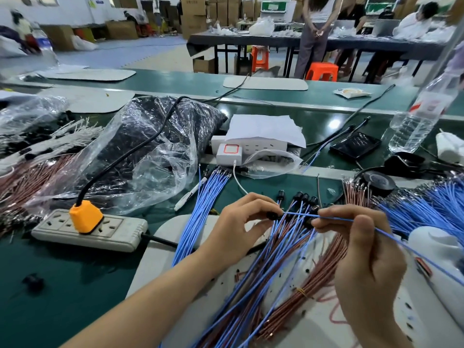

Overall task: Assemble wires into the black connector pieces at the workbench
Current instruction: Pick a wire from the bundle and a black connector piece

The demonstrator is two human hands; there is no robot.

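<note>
My left hand (236,224) pinches a small black connector piece (273,215) above the white mat. My right hand (361,249) pinches a single blue wire (406,243) that runs from the lower right, its tip meeting the connector. Under both hands lies a pile of finished blue and brown wires (276,272) with black connectors (305,197) at their far ends. A loose bundle of blue wires (200,209) lies to the left of my left hand. More blue wires (426,207) fan out at the right.
A grey power strip with an orange plug (85,217) sits at the left. A plastic bag of black parts (150,136) lies behind it, brown wires (25,182) at far left. A water bottle (416,121), black tape roll (376,182) and white charger (228,153) stand behind.
</note>
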